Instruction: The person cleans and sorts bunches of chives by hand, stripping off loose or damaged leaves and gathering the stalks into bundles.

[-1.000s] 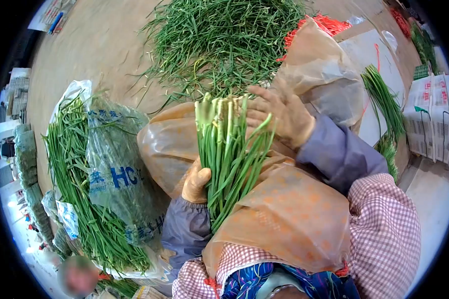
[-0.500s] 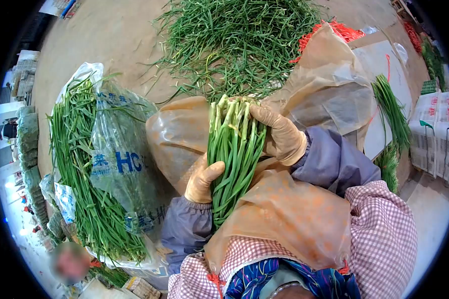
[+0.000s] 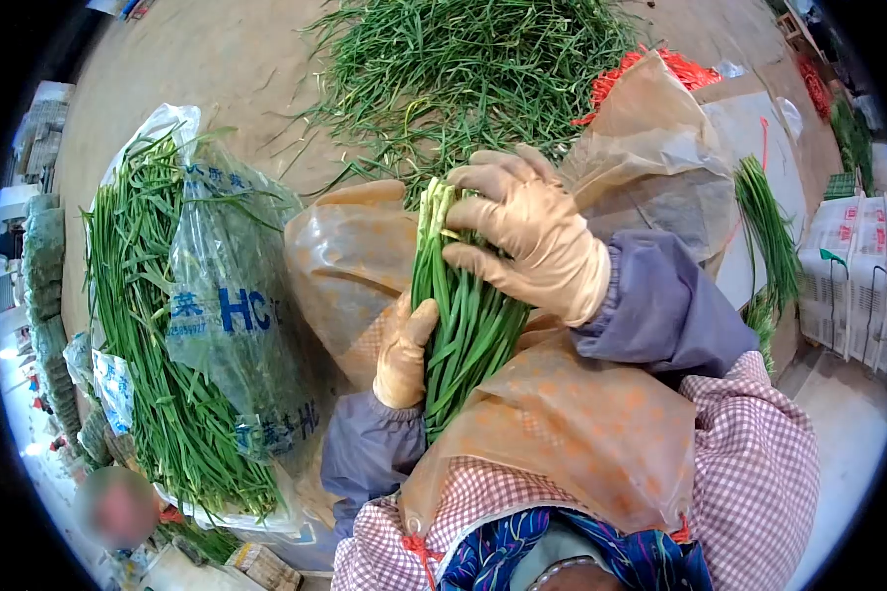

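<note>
A bunch of garlic chives (image 3: 475, 340), with flat green leaves and pale stem ends pointing away from me, lies over my lap. My left hand (image 3: 401, 360), in a tan glove, is wrapped round its left side with the thumb across the leaves; its other fingers are hidden behind the bunch. My right hand (image 3: 537, 231), gloved alike, arches over the upper right of the bunch. Its fingers are bent against the pale stems near their ends, and whether they pinch single stems I cannot make out.
A plastic bag (image 3: 232, 305) packed with long greens stands at my left. Ahead, a pile of loose green leaves (image 3: 473, 89) covers the floor, with red ties (image 3: 675, 69) beside it. At right lie a small bunch of greens (image 3: 767, 231) and a white crate (image 3: 846, 276).
My right hand has risen from the right edge of the bunch to over its front, back of the glove showing and fingers across the stems. My left hand keeps its hold.
</note>
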Demonstrator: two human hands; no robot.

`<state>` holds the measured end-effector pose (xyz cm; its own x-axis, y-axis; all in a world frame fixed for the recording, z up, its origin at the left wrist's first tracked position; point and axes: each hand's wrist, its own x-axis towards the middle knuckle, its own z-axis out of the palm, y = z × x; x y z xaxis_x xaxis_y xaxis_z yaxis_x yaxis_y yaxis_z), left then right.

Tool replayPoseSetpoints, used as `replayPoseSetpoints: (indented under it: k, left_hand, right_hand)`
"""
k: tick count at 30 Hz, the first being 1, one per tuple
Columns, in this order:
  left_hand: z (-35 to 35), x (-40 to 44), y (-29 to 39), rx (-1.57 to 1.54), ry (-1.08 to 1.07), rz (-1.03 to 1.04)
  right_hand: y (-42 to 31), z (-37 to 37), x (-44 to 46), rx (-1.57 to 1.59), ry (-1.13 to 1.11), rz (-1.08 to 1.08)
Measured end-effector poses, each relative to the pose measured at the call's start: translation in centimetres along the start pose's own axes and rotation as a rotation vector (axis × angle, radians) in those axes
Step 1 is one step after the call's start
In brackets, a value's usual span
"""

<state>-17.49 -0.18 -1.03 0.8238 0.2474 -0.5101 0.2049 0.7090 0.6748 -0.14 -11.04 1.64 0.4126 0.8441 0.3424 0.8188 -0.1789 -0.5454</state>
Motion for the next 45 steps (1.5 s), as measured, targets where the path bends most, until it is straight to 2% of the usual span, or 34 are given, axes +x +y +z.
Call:
replayPoseSetpoints:
  k: [2,4,5,6,8,10,11,12,13,14,15,16,18,20,21,24,25,28,33,35,38,41,44,45]
  left_hand:
    - [-1.3,0.2,-0.7,0.062,-0.004,0.057]
    - [-3.0,0.5,-1.7,0.107,-0.040,0.120]
    - [-1.4,0.2,-0.7,-0.030,-0.022,0.076]
    - [-1.5,0.2,-0.6,-0.029,-0.011,0.042]
    - [-1.8,0.1,-0.2,-0.028,0.008,-0.024]
    - [-1.4,0.2,-0.1,-0.115,0.035,-0.036]
    - [-1.4,0.1,-0.1,-0.161,0.051,-0.054]
    - [-1.5,0.0,-0.1,-0.205,0.070,-0.073]
    - [-1.5,-0.2,-0.3,-0.289,0.129,-0.086]
    - [-1.9,-0.2,-0.7,-0.182,0.093,0.020]
    - [-2.6,-0.1,-1.4,-0.073,0.052,0.123]
    - [-3.1,0.1,-1.9,0.031,0.012,0.228]
    - [-3.4,0.1,-2.3,-0.059,0.018,0.206]
    - [-3.3,0.3,-2.2,-0.078,0.036,0.179]
    - [-2.4,0.0,-1.9,-0.032,0.030,0.228]
    - [-1.7,0.0,-0.8,-0.251,-0.034,0.084]
    - [-1.4,0.0,-0.7,-0.295,0.079,-0.002]
    - [-0.9,-0.2,-0.1,-0.336,0.057,-0.022]
    - [-1.2,0.1,-0.5,-0.272,0.090,-0.018]
    - [-1.1,0.2,0.0,-0.320,0.083,-0.063]
    - [-2.5,0.2,-1.4,0.136,0.017,0.205]
    - [-2.3,0.2,-1.2,0.113,0.039,0.196]
    - [-2.0,0.3,-0.3,-0.128,0.056,0.002]
    - [-1.9,0.3,-0.3,-0.048,0.026,0.040]
  right_hand:
    - [-0.1,1.0,0.4,-0.033,0.016,-0.043]
    - [0.3,0.7,0.7,0.319,-0.011,0.051]
    - [0.7,0.2,0.9,0.489,-0.023,0.099]
    - [1.0,-0.3,1.1,0.915,-0.020,0.243]
    - [1.5,-4.0,2.0,1.204,-0.146,0.417]
    - [4.0,-5.5,2.3,1.469,-0.015,0.112]
    - [6.3,-6.3,2.9,1.505,-0.006,-0.086]
    - [7.2,-8.2,2.8,1.254,0.017,0.129]
    - [7.4,-7.3,2.7,0.752,0.025,0.326]
    - [7.4,-6.1,2.7,0.239,0.037,0.496]
    - [9.9,-3.7,1.8,-0.392,0.249,0.101]
    - [8.7,-2.2,1.0,0.095,0.327,0.043]
    - [4.5,-2.5,0.2,0.288,0.098,-0.061]
    - [2.3,-2.1,0.8,0.028,0.076,-0.354]
    - [1.8,-1.7,0.9,0.003,0.053,-0.341]
    - [2.7,0.1,0.9,0.030,-0.039,-0.282]
    - [2.9,0.7,0.8,0.018,-0.003,-0.311]
    - [3.1,0.3,1.7,0.021,-0.045,-0.379]
    - [3.4,-0.3,1.5,0.010,-0.026,-0.446]
    - [4.0,0.2,1.0,0.044,0.041,-0.403]
    - [4.4,0.7,0.7,0.125,0.062,-0.359]
    - [3.9,-0.5,1.3,0.131,-0.013,-0.409]
    - [4.0,-0.9,1.6,0.005,-0.066,-0.494]
    - [4.2,-0.7,1.7,-0.023,-0.062,-0.531]
